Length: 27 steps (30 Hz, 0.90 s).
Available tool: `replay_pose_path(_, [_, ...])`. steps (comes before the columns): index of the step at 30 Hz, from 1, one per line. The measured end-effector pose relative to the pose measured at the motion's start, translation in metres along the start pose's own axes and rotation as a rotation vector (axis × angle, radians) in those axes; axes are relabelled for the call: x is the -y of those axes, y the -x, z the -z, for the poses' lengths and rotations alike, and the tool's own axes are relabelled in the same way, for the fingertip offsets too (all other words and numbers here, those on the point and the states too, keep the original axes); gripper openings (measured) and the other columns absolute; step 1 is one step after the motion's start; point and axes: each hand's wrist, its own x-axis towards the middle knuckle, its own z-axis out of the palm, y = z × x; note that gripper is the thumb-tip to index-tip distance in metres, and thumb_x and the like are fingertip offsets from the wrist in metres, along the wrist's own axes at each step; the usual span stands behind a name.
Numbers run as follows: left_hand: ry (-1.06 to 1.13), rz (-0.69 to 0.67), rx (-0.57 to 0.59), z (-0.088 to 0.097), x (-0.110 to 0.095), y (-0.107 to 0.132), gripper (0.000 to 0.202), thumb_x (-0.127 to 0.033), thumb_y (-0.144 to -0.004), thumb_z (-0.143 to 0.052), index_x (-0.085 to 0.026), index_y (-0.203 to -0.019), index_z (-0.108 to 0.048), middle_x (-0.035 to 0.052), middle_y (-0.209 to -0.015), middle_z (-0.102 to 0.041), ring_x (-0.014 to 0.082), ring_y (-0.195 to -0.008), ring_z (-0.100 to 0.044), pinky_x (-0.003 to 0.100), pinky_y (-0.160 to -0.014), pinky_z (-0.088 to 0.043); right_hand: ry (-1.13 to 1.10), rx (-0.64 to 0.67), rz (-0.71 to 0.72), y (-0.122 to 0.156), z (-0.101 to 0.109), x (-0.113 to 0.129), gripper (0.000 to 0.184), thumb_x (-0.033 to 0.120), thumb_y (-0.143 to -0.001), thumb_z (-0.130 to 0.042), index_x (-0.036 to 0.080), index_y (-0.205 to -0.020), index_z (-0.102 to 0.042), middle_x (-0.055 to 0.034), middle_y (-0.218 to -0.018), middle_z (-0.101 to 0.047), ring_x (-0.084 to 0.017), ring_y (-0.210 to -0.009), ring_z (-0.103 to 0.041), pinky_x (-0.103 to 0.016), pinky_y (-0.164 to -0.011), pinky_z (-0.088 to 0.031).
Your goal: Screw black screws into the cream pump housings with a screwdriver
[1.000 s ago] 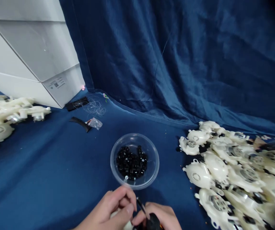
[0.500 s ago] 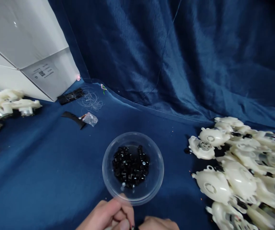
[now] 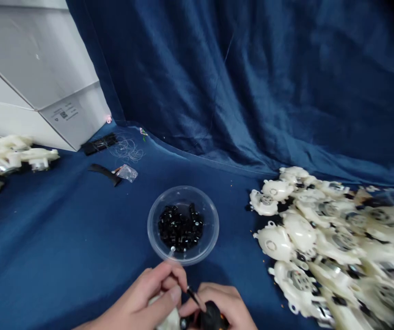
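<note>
My left hand [image 3: 157,295], at the bottom centre, has its fingers wrapped around a cream plastic housing [image 3: 169,318], most of which the hand and the picture edge hide. Just to its right, my right hand [image 3: 222,300] is closed around a screwdriver [image 3: 212,316] with a black and orange handle. A thin dark shaft points up and left towards the left fingertips. Whether its tip touches the housing I cannot tell. Directly beyond the hands stands a clear round bowl [image 3: 214,243] with a heap of small black parts [image 3: 179,229] in it.
Many cream housings with metal motors [image 3: 300,279] crowd the right side of the blue cloth [image 3: 62,238]. More housings [image 3: 8,156] lie at the left, by a white box [image 3: 35,59]. Thin clear line [image 3: 128,149] and a small plastic bag [image 3: 127,173] lie farther back.
The view has shifted, so the bowl and right-hand pile sit farther left. Both hands show higher in the picture, and the housing and screwdriver are now in sight.
</note>
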Motion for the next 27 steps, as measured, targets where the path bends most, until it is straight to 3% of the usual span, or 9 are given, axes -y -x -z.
replay_pose_path(4, [0.086, -0.095, 0.035, 0.001, 0.01, -0.008, 0.042, -0.06, -0.09, -0.065, -0.019, -0.094, -0.062, -0.0017, -0.075, -0.052, 0.0116, -0.068, -0.047, 0.022, -0.064, -0.04, 0.033, -0.105, -0.088, -0.005, -0.006, 0.017, 0.022, 0.028, -0.073, -0.085, 0.018, -0.092, -0.079, 0.001, -0.075, -0.072, -0.006, -0.062, -0.059, -0.014, -0.063, -0.047])
replay_pose_path(9, [0.124, -0.073, 0.019, 0.0, 0.004, -0.014, 0.048, -0.065, -0.086, -0.067, -0.018, -0.089, -0.06, -0.0001, -0.073, -0.061, 0.0141, -0.059, -0.058, 0.023, -0.055, -0.046, -0.129, -0.162, -0.336, -0.008, -0.012, 0.033, 0.037, 0.041, -0.07, -0.089, 0.014, -0.089, -0.073, 0.005, -0.067, -0.061, -0.004, -0.047, -0.052, -0.015, -0.047, -0.043])
replay_pose_path(14, [0.145, -0.069, 0.098, 0.001, -0.001, -0.019, 0.06, -0.077, -0.085, -0.059, -0.017, -0.096, -0.058, 0.0073, -0.08, -0.071, 0.0183, -0.059, -0.066, 0.022, -0.045, -0.048, 0.004, -0.24, -0.154, 0.03, -0.011, 0.034, 0.034, 0.041, -0.074, -0.087, 0.013, -0.088, -0.072, 0.0013, -0.066, -0.067, -0.009, -0.055, -0.065, -0.017, -0.057, -0.053])
replay_pose_path(16, [0.14, -0.064, 0.098, 0.0, -0.003, -0.021, 0.057, -0.074, -0.084, -0.063, -0.018, -0.094, -0.057, 0.0089, -0.084, -0.071, 0.0248, -0.073, -0.071, 0.024, -0.041, -0.051, 0.169, -0.451, -0.057, 0.063, -0.004, 0.031, 0.035, 0.046, -0.079, -0.083, 0.014, -0.084, -0.072, -0.0019, -0.07, -0.07, -0.01, -0.056, -0.066, -0.019, -0.057, -0.054])
replay_pose_path(18, [0.116, -0.054, 0.098, -0.001, -0.005, -0.022, 0.052, -0.069, -0.082, -0.068, -0.019, -0.093, -0.057, 0.0081, -0.082, -0.069, 0.029, -0.08, -0.072, 0.026, -0.038, -0.053, 0.344, -0.853, 0.002, 0.103, 0.01, 0.03, 0.043, 0.057, -0.08, -0.077, 0.015, -0.081, -0.069, -0.0046, -0.076, -0.071, -0.012, -0.057, -0.065, -0.02, -0.052, -0.053])
replay_pose_path(20, [0.099, -0.052, 0.103, -0.002, -0.006, -0.021, 0.047, -0.064, -0.085, -0.069, -0.019, -0.092, -0.057, 0.0062, -0.078, -0.068, 0.0273, -0.077, -0.071, 0.026, -0.038, -0.053, 0.427, -1.173, -0.021, 0.146, 0.034, 0.033, 0.041, 0.055, -0.087, -0.071, 0.015, -0.09, -0.066, -0.0064, -0.086, -0.071, -0.012, -0.061, -0.065, -0.022, -0.057, -0.054])
replay_pose_path(23, [0.087, -0.066, 0.119, -0.003, -0.008, -0.02, 0.041, -0.059, -0.089, -0.066, -0.019, -0.092, -0.057, 0.0046, -0.075, -0.067, 0.0231, -0.071, -0.069, 0.024, -0.039, -0.052, 0.589, -1.662, -0.115, 0.205, 0.085, 0.04, 0.05, 0.058, -0.083, -0.073, 0.014, -0.106, -0.066, -0.0061, -0.082, -0.069, -0.015, -0.064, -0.065, -0.026, -0.064, -0.054])
replay_pose_path(25, [0.077, -0.073, 0.136, -0.003, -0.008, -0.02, 0.041, -0.059, -0.089, -0.067, -0.018, -0.091, -0.057, 0.0042, -0.075, -0.066, 0.022, -0.069, -0.068, 0.024, -0.039, -0.052, 0.678, -1.858, -0.246, 0.233, 0.121, 0.041, 0.055, 0.06, -0.081, -0.071, 0.013, -0.11, -0.07, -0.0071, -0.074, -0.067, -0.02, -0.066, -0.064, -0.035, -0.075, -0.054])
replay_pose_path(27, [0.068, -0.085, 0.146, -0.003, -0.009, -0.02, 0.042, -0.059, -0.088, -0.067, -0.018, -0.091, -0.057, 0.0039, -0.075, -0.066, 0.0214, -0.069, -0.068, 0.023, -0.04, -0.052, 0.718, -1.92, -0.394, 0.252, 0.151, 0.037, 0.05, 0.055, -0.076, -0.072, 0.014, -0.105, -0.074, -0.0085, -0.068, -0.067, -0.029, -0.074, -0.067, -0.047, -0.089, -0.052])
